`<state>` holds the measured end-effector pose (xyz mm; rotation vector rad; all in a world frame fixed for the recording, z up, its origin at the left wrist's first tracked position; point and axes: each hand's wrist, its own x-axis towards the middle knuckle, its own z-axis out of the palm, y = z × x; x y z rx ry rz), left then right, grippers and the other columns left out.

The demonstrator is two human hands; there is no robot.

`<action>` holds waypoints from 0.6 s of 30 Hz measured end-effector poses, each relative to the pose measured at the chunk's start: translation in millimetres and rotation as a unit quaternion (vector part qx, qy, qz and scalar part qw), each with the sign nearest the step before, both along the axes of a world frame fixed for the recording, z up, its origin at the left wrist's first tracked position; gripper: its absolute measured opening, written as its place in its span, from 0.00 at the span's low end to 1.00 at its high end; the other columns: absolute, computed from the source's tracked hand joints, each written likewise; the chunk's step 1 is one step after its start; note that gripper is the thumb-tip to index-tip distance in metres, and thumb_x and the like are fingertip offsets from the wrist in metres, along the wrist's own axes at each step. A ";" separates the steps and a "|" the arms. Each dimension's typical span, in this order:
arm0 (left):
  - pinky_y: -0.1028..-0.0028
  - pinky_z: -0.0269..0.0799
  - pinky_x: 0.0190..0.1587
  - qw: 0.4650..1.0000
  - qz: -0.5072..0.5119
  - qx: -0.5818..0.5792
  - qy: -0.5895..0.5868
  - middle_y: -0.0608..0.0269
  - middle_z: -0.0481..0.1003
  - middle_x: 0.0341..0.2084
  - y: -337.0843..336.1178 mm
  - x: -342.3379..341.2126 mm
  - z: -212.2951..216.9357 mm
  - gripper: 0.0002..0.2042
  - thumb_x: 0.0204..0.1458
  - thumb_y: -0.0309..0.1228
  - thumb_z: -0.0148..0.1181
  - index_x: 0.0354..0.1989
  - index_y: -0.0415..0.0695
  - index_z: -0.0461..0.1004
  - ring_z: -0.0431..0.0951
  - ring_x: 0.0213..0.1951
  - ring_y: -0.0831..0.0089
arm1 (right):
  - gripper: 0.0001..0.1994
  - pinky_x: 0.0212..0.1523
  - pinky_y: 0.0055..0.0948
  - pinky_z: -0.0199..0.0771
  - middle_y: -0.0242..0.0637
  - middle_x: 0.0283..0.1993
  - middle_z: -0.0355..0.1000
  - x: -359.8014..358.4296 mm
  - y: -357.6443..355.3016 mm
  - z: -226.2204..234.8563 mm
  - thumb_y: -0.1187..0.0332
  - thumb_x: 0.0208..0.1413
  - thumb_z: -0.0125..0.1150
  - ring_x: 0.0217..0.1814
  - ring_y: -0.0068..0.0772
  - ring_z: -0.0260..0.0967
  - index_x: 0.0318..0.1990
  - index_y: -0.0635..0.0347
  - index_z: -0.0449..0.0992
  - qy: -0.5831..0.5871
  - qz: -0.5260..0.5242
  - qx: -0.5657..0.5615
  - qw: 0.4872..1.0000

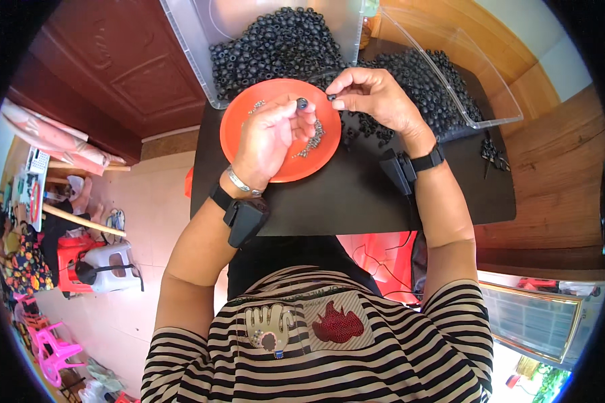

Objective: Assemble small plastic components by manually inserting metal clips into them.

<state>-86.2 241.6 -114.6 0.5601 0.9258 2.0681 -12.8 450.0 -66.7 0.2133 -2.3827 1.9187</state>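
At orange plate point(279, 88) | left hand point(270, 138) pinching black piece point(302, 103), round face up, axis unclear | right hand point(378, 101) pinching second piece point(331, 97)

Dark brown tabletop point(356, 209) carried round orange-red plate point(232, 134) at left, clear plastic bin point(189, 47) behind; loose black beads point(376, 130) lay scattered right of plate.

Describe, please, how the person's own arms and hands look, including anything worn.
The left hand and right hand are ungloved. Both wear a black wrist strap with a dark box; the left adds a silvery bracelet. The short sleeves are striped black and beige.
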 end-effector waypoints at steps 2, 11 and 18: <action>0.77 0.68 0.34 1.000 -0.009 0.016 0.019 0.61 0.76 0.29 -0.3 1.3 1.5 0.11 0.56 0.33 0.48 0.37 0.38 0.73 0.76 0.30 0.72 | 0.07 0.41 0.17 0.71 0.27 0.35 0.73 0.3 -5.6 -1.6 0.79 0.49 0.64 0.38 0.16 0.69 0.37 0.63 0.77 0.008 0.018 -0.030 0.999; 0.77 0.68 0.34 1.000 -0.002 0.009 0.026 0.61 0.75 0.27 1.2 2.2 1.3 0.12 0.57 0.35 0.47 0.36 0.38 0.72 0.75 0.30 0.72 | 0.07 0.45 0.21 0.72 0.29 0.37 0.73 0.6 -21.9 -4.9 0.79 0.51 0.62 0.40 0.18 0.70 0.38 0.64 0.76 0.049 0.026 0.007 0.998; 0.76 0.68 0.35 0.999 0.007 0.029 0.026 0.62 0.75 0.29 1.0 3.1 2.9 0.11 0.57 0.34 0.47 0.35 0.39 0.72 0.75 0.31 0.73 | 0.07 0.45 0.19 0.71 0.28 0.38 0.72 -0.8 -26.5 -10.8 0.80 0.52 0.60 0.42 0.18 0.70 0.39 0.63 0.76 0.066 0.010 -0.018 0.998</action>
